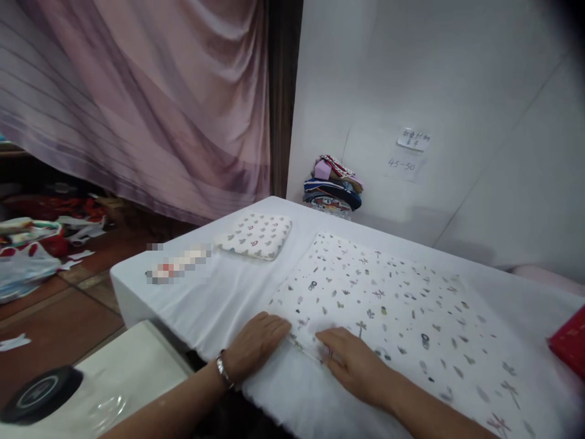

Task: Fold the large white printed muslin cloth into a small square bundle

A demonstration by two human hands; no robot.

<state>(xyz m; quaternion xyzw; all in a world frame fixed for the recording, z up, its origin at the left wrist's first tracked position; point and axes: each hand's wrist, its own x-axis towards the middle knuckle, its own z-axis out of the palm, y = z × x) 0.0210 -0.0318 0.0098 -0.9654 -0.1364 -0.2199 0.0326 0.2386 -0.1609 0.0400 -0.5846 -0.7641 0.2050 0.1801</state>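
Observation:
A large white cloth [393, 305] with a small print of leaves, palms and animals lies spread over the white-covered table. My left hand [260, 341], with a silver bracelet at the wrist, rests palm down at its near left corner, fingers stretched and close together. To the right, my right hand [354, 363] has its thumb and fingers on either side of the near edge, lightly gripping the cloth; motion blurs the fingertips slightly. Farther back on the table is a folded white cloth [256, 236] with a grey print, apart from both hands.
A blurred-out item [178, 263] lies near the table's left end. Folded fabrics [333, 186] are stacked beyond the back edge, by the wall. A red object [569, 344] sits at the right. Lower left stands a cream surface with a black round part [43, 393]; bags [31, 268] lie on the floor.

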